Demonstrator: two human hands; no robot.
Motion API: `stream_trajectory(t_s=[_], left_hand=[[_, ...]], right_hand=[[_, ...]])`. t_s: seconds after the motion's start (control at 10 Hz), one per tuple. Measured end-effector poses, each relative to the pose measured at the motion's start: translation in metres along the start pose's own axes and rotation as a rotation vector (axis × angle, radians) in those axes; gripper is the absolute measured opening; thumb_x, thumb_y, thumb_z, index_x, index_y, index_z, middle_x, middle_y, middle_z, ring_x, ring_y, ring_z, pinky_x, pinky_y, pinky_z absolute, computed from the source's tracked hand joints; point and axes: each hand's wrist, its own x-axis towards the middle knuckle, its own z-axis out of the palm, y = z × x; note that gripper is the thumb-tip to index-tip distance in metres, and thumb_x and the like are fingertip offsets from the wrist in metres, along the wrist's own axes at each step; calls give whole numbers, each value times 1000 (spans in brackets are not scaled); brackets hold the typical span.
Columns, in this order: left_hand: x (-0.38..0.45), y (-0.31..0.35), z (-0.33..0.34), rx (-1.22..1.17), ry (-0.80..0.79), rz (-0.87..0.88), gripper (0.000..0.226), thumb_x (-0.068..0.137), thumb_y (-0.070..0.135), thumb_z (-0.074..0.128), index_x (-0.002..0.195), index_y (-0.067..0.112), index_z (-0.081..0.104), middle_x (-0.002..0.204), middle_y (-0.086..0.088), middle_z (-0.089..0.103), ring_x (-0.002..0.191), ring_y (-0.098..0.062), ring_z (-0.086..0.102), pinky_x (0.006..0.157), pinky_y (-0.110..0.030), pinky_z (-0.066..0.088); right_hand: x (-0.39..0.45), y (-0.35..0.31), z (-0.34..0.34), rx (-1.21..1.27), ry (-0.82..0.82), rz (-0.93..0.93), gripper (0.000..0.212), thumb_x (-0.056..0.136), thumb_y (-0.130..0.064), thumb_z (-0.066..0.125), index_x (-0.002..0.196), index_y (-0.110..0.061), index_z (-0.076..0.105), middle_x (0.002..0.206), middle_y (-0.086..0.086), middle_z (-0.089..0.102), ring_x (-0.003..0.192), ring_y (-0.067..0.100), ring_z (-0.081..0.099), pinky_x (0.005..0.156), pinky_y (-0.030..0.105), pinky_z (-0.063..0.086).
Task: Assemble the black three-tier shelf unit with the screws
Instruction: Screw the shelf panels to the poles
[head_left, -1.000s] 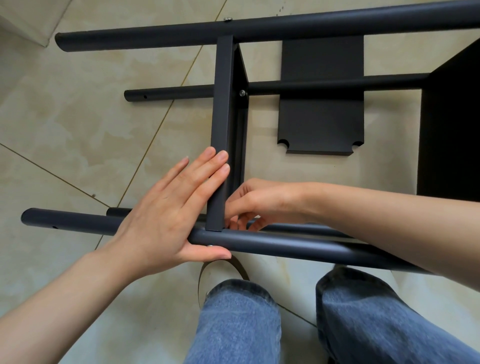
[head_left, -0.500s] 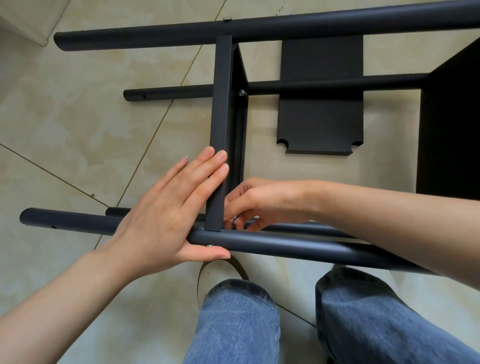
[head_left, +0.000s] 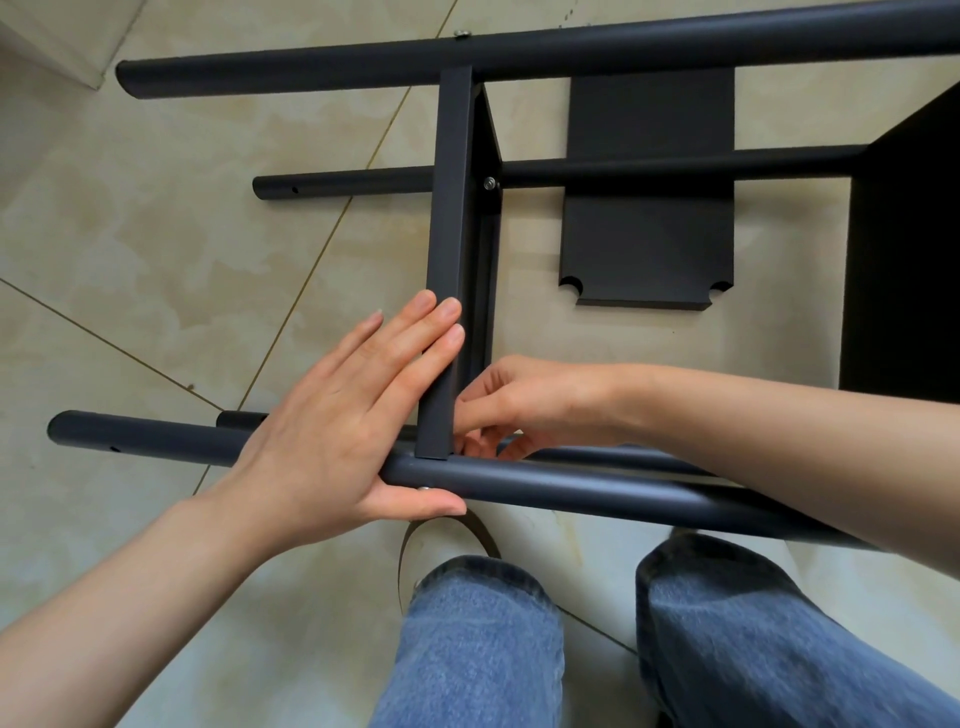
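While almost nothing is shifting between the earlier views and this one, the work is staying at one joint of the shelf frame, which is lying on its side on the tiled floor (head_left: 156, 218). Furthest left, the left hand (head_left: 337, 431) is lying flat with straight fingers against the edge of the middle shelf panel (head_left: 449, 260), its thumb tucked under the near pole (head_left: 571, 486), right beside a screw head (head_left: 425, 488) showing on that pole; it is pressing and steadying, not gripping. Just right of the panel, the right hand (head_left: 519, 405) is reaching in behind it with fingers curled at the corner where panel meets pole, barely moving from half a second ago. Whatever it is pinching is hidden, so I cannot tell whether a nut or screw is between the fingertips. That stillness suggests the fastener is being seated or turned by feel. Further right, a loose shelf panel (head_left: 649, 234) is lying flat on the floor, waiting for fitting.
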Motion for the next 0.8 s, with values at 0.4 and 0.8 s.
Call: stream_trajectory(t_s=[0.4,0.8], left_hand=[[0,0,1,-2,-1,-2,109,82,77,54,154,0,28,164,-13,23,154,-26,16,123,-47,20],[0,0,1,-12,7,-5,109,81,76,56,154,0,28,164,-13,23,154,-26,16,123,-46,20]], right_hand=[[-5,-4,-1,30,-40,-1,28,88,-19,62,63,-22,72,69,-1,63,66,12,52,71,27,45],[-5,-3,-2,53,-55,9,17,80,-22,64,65,-21,71,69,-2,63,67,11,53,71,26,45]])
